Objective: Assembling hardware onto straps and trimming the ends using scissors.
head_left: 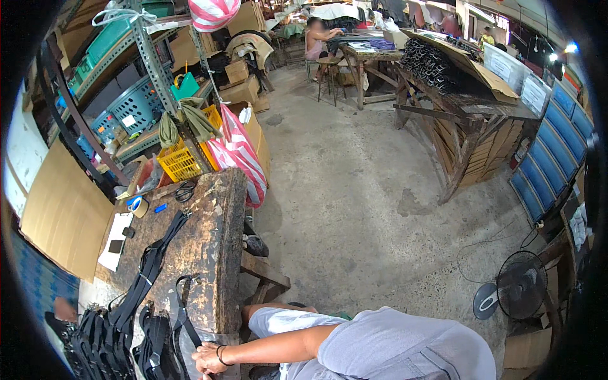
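My right hand (206, 361), with a dark band on its wrist, lies at the near end of a worn wooden workbench (212, 240). Its fingers curl over a black strap (180, 310) that loops across the bench top. More black straps (142, 272) run up the bench, and a thick bundle of them (104, 342) hangs at the lower left. A small patch of what looks like my left hand (63, 310) shows at the left rim beside that bundle, its fingers hidden.
Tape rolls (138, 206), scissors (185, 190) and a yellow crate (183, 158) sit at the bench's far end. Metal shelving (136, 76) stands on the left, and a floor fan (516, 288) on the right. A wooden table (465, 111) carries stacked goods. A person sits at a far table (316, 41).
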`<state>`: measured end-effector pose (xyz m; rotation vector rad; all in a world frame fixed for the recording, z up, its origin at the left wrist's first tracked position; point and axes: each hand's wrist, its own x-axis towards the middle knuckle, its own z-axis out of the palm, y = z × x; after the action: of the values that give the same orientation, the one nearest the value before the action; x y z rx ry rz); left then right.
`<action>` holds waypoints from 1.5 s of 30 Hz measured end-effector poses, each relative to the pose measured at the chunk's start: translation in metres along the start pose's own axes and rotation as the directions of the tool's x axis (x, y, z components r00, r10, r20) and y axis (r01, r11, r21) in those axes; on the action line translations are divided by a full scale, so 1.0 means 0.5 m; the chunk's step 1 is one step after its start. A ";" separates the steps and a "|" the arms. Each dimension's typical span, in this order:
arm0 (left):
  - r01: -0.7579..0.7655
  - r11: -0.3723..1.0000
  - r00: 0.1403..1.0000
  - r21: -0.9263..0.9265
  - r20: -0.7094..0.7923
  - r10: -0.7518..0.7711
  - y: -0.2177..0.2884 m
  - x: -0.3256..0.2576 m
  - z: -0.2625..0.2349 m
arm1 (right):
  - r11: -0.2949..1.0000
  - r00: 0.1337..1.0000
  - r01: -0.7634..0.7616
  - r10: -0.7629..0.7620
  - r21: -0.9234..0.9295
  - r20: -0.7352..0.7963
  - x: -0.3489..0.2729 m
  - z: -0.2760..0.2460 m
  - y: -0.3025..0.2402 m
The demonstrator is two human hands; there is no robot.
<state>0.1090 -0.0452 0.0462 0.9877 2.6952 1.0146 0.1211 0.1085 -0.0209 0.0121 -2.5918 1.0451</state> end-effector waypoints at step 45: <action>-0.213 0.966 0.936 -0.149 0.251 0.246 -0.002 0.085 -0.008 | 0.987 0.986 0.143 -0.149 -0.071 -0.081 0.041 -0.062 0.018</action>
<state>0.0738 -0.0222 0.0539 1.3337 2.3138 0.9834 0.1102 0.1386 0.0003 0.1359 -2.5033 0.8891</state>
